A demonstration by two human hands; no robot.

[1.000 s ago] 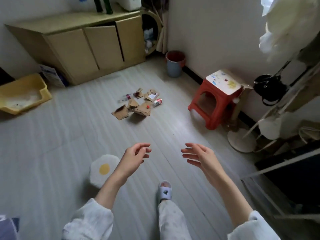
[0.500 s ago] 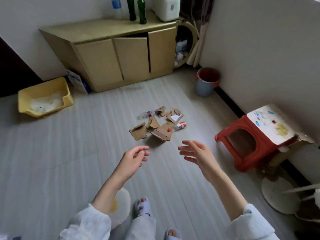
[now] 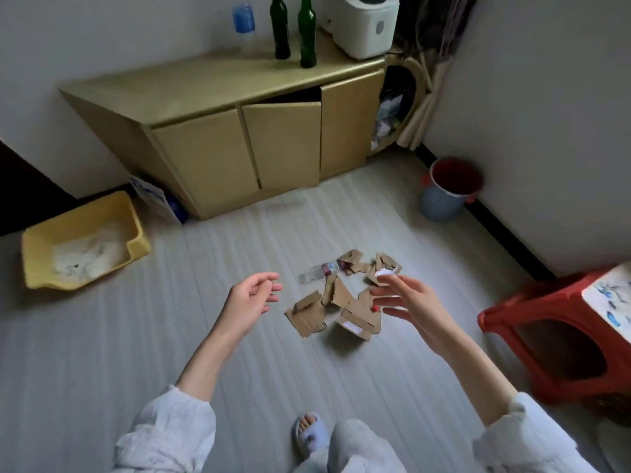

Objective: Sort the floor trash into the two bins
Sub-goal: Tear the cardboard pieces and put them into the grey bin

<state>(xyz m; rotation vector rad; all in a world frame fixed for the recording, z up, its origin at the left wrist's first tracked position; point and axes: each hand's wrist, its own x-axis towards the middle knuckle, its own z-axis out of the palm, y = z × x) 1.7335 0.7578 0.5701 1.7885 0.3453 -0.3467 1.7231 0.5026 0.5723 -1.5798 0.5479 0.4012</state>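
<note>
Beyond the fingertips: a heap of torn cardboard pieces [image 3: 341, 302] lay on the pale floor [image 3: 136, 353], with a clear plastic bottle [image 3: 319, 272] on its far side and a small red cap [image 3: 375, 307] just under the right fingertips.
Left hand [image 3: 249, 302]: held above the floor, to the left of the heap; fingers loosely curled and slightly apart, gripping nothing.
Right hand [image 3: 415, 303]: held over the right edge of the heap; fingers spread and straight, holding nothing; contact with the cardboard could not be told.
Bins: a blue bucket with a red lining [image 3: 447, 189] stood well beyond the right fingers by the wall; a yellow tray [image 3: 136, 233] sat well to the left of the left fingers, though whether it served as the second bin could not be told.
Risk, mixed grasp: cardboard, bottle and cap lay touching, so a broad scoop would probably have gathered unlike items together and spoiled the sort.
Risk, rolling: the bottle and cap would likely have rolled off if nudged.
Risk, dropped scraps: small loose pieces might have slipped between spread fingers on the carry.
Risk, footing: a slippered foot [image 3: 309, 435] stood on the near side of the hands; bending forward near the red stool [image 3: 546, 322] risked a knock.
</note>
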